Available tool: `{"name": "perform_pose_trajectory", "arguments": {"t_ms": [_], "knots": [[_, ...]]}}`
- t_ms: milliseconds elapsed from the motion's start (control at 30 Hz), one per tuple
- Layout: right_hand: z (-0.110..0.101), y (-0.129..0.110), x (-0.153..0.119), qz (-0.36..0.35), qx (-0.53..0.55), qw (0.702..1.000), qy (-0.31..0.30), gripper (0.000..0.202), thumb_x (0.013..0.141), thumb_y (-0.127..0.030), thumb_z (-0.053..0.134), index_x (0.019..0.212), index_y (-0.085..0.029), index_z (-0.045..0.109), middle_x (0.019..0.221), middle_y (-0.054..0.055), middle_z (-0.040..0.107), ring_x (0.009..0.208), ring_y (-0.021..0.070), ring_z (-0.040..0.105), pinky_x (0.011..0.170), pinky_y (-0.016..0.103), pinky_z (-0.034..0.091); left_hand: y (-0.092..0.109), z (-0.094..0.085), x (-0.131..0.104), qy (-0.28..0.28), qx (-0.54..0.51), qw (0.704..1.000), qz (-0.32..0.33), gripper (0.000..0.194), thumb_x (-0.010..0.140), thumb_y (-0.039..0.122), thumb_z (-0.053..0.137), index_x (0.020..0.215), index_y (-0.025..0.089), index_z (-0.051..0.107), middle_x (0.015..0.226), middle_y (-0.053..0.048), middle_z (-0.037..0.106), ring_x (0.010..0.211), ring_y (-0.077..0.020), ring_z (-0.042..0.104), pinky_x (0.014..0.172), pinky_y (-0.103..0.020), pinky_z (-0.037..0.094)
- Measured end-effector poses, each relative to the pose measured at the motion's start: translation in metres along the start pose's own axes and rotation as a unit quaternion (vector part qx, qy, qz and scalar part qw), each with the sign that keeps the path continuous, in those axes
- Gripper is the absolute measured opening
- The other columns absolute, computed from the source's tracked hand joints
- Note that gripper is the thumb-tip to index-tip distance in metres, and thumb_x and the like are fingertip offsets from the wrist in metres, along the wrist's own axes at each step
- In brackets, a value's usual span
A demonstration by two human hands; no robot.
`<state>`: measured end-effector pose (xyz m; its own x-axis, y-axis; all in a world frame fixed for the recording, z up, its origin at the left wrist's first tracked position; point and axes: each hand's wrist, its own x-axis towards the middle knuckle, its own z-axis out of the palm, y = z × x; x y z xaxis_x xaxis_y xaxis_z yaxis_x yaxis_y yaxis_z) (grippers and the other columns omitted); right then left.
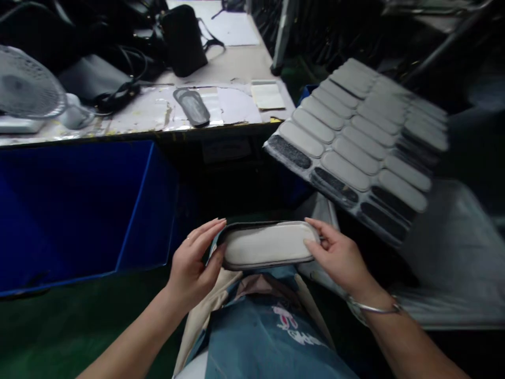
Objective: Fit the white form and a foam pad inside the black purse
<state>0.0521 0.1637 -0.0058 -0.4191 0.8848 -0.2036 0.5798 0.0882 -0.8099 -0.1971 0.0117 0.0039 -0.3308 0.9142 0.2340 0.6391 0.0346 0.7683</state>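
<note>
Between my two hands is a long oval pad (268, 244), pale on its upper face with a dark raised rim. My left hand (197, 255) pinches its left end, thumb on the near side and fingers along the far edge. At the other end, my right hand (335, 250) grips it with the thumb on the pale face. The pad is held level above my lap, over a blue-green apron (260, 331). Its underside is hidden.
A slanted board of similar oval pads (355, 137) stands at the right, above a pale plastic crate (453, 263). A blue bin (138, 210) is on the left. The worktable (236, 105) ahead holds a fan (29, 84), a black bag (183, 39) and a dark oval piece (192, 107).
</note>
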Motion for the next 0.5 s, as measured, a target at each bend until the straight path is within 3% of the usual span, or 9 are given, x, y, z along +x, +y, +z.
{"name": "perform_pose_trajectory", "arguments": {"t_ms": [67,167,233,333,433,500], "knots": [[-0.001,-0.005,0.001,0.004,0.036,0.999,-0.002,0.057,0.077,-0.029,0.06,0.132,-0.018,0.047,0.097,0.006,0.066,0.073,0.0148,0.064,0.066,0.027,0.053,0.016,0.006,0.019,-0.047,0.037,0.991,0.117,0.046,0.083,0.016,0.058,0.129,0.02,0.051,0.128,-0.01,0.056,0.122,-0.0236,0.05,0.103,-0.041,0.043],[-0.004,-0.009,0.002,0.03,0.119,0.992,-0.016,0.067,0.077,-0.026,0.06,0.139,-0.019,0.034,0.085,0.001,0.063,0.068,0.0132,0.061,0.06,0.025,0.05,0.04,0.03,0.049,-0.175,0.064,0.954,0.234,0.056,0.083,0.031,0.061,0.134,0.016,0.044,0.133,-0.015,0.049,0.13,-0.0276,0.04,0.107,-0.045,0.038],[-0.006,-0.009,0.002,0.052,0.172,0.983,-0.032,0.067,0.077,-0.025,0.06,0.138,-0.019,0.034,0.08,-0.001,0.062,0.065,0.012,0.058,0.058,0.024,0.047,0.05,0.05,0.063,-0.245,0.088,0.927,0.271,0.067,0.081,0.041,0.062,0.137,0.013,0.039,0.14,-0.019,0.04,0.133,-0.0314,0.033,0.108,-0.049,0.034],[-0.007,-0.01,0.003,0.102,0.274,0.954,-0.061,0.07,0.074,-0.023,0.061,0.138,-0.018,0.033,0.072,-0.004,0.059,0.058,0.0098,0.053,0.052,0.022,0.043,0.053,0.074,0.074,-0.308,0.117,0.897,0.295,0.076,0.077,0.044,0.064,0.14,0.013,0.033,0.144,-0.022,0.032,0.133,-0.0344,0.031,0.108,-0.053,0.033],[-0.008,-0.01,0.004,0.169,0.365,0.911,-0.086,0.073,0.07,-0.021,0.06,0.138,-0.016,0.034,0.074,-0.003,0.059,0.059,0.0102,0.055,0.053,0.023,0.045,0.048,0.083,0.078,-0.336,0.125,0.88,0.312,0.072,0.077,0.04,0.063,0.138,0.016,0.035,0.144,-0.02,0.031,0.13,-0.0331,0.036,0.104,-0.051,0.036],[-0.01,-0.009,0.004,0.184,0.365,0.909,-0.085,0.073,0.07,-0.018,0.057,0.139,-0.014,0.033,0.07,-0.004,0.057,0.059,0.0108,0.055,0.053,0.023,0.046,0.044,0.084,0.081,-0.342,0.129,0.871,0.329,0.066,0.078,0.036,0.061,0.137,0.02,0.037,0.144,-0.017,0.033,0.127,-0.0327,0.039,0.101,-0.049,0.039]]}}
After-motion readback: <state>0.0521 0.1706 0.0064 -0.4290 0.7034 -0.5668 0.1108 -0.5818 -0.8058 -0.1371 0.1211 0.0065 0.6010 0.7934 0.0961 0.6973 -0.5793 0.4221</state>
